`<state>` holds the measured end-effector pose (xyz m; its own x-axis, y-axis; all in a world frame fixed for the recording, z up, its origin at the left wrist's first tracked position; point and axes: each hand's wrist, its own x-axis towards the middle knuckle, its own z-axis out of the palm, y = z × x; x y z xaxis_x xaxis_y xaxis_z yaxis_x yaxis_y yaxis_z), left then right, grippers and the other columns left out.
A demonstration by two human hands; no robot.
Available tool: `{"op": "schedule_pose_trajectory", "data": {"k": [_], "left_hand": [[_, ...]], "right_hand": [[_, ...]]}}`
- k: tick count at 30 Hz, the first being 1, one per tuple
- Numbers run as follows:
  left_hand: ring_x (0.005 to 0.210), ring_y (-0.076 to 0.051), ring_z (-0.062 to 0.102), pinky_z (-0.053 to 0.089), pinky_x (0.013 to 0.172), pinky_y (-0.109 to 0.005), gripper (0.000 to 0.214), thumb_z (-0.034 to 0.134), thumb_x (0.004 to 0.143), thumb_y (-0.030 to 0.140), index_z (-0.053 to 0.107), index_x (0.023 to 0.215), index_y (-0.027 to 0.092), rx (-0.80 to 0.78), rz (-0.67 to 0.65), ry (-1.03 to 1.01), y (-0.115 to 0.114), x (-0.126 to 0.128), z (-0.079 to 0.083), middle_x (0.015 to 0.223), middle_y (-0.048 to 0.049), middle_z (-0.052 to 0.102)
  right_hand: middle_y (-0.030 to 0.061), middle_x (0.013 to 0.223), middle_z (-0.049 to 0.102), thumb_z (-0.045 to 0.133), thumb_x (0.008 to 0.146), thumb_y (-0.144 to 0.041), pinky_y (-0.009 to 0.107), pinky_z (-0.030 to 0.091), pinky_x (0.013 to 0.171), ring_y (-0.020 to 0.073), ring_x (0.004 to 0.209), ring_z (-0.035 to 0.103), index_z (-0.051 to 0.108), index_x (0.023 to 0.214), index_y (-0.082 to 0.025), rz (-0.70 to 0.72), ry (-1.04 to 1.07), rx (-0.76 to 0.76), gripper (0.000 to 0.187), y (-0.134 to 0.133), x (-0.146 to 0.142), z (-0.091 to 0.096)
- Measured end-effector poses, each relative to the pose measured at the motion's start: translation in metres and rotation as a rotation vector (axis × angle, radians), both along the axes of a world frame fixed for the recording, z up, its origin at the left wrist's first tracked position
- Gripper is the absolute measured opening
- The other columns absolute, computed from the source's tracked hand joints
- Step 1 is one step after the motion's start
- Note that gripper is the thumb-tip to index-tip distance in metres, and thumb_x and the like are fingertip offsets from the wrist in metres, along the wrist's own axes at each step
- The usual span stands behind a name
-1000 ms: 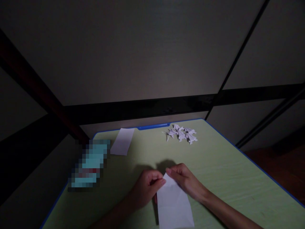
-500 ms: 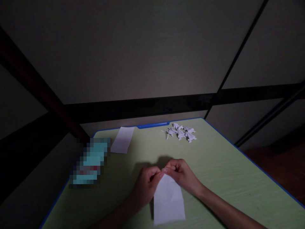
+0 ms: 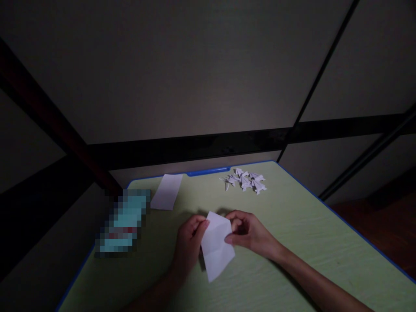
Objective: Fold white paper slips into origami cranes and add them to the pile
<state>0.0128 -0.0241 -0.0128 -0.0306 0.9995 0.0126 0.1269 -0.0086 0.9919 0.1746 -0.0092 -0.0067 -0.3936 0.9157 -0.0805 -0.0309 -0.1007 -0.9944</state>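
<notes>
A white sheet of paper [image 3: 216,245] with fold creases is held above the green table [image 3: 292,242], tilted with one corner pointing down. My left hand [image 3: 189,240] pinches its left edge, fingers closed on the paper. My right hand [image 3: 248,232] grips its right edge, thumb and fingers curled around it. Both hands are at the middle of the table, close together.
A pile of several small folded white paper figures [image 3: 245,181] lies at the far edge. A flat white paper strip [image 3: 167,191] lies at the far left. A blurred blue object [image 3: 125,221] sits at the left edge. The table has a blue rim; dark floor lies beyond.
The paper was flat with its tip pinched between both hands; now it is lifted, opened at the top and turned, and the hands have moved apart to its sides.
</notes>
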Motion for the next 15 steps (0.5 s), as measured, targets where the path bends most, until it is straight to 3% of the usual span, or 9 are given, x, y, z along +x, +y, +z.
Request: {"op": "schedule_pose_trajectory", "data": {"k": [3, 8, 10, 12, 15], "left_hand": [[0.043, -0.009, 0.043, 0.029, 0.042, -0.018, 0.018, 0.052, 0.068, 0.032, 0.042, 0.064, 0.018, -0.017, 0.002, -0.093, 0.001, 0.0, -0.001, 0.045, 0.0065, 0.045], [0.047, -0.012, 0.049, 0.033, 0.046, -0.02, 0.028, 0.06, 0.06, 0.032, 0.039, 0.073, 0.018, -0.175, -0.162, -0.205, -0.008, 0.007, -0.003, 0.048, 0.0049, 0.053], [0.052, -0.011, 0.05, 0.035, 0.048, -0.02, 0.034, 0.066, 0.052, 0.031, 0.045, 0.074, 0.017, -0.2, -0.162, -0.234, -0.012, 0.007, -0.003, 0.056, 0.0027, 0.055], [0.048, -0.009, 0.045, 0.032, 0.044, -0.019, 0.029, 0.063, 0.054, 0.037, 0.048, 0.062, 0.014, -0.213, -0.319, -0.245, -0.013, 0.006, -0.001, 0.052, 0.0029, 0.05], [0.041, -0.007, 0.038, 0.028, 0.038, -0.018, 0.031, 0.062, 0.056, 0.04, 0.047, 0.052, 0.013, -0.242, -0.363, -0.172, -0.01, 0.004, 0.0, 0.044, 0.0046, 0.042]], "right_hand": [[-0.0086, 0.05, 0.049, 0.073, 0.051, -0.018, 0.016, 0.032, 0.043, 0.004, 0.043, 0.042, 0.053, 0.08, -0.015, -0.05, 0.105, 0.019, 0.035, 0.003, 0.003, 0.003], [-0.0092, 0.052, 0.049, 0.068, 0.06, -0.021, 0.014, 0.03, 0.041, 0.0029, 0.043, 0.041, 0.048, 0.086, -0.017, -0.296, 0.251, 0.102, 0.033, 0.008, 0.009, 0.006], [-0.0087, 0.053, 0.051, 0.07, 0.057, -0.019, 0.013, 0.031, 0.04, 0.003, 0.043, 0.043, 0.047, 0.088, -0.017, -0.256, 0.216, 0.078, 0.038, 0.008, 0.01, 0.007], [-0.0082, 0.053, 0.053, 0.072, 0.052, -0.017, 0.013, 0.032, 0.038, 0.0034, 0.041, 0.044, 0.047, 0.089, -0.016, -0.152, 0.156, 0.033, 0.045, 0.006, 0.01, 0.008], [-0.0075, 0.053, 0.055, 0.073, 0.051, -0.018, 0.014, 0.033, 0.037, 0.0042, 0.039, 0.046, 0.046, 0.093, -0.017, -0.095, 0.177, -0.019, 0.05, 0.004, 0.007, 0.008]]}}
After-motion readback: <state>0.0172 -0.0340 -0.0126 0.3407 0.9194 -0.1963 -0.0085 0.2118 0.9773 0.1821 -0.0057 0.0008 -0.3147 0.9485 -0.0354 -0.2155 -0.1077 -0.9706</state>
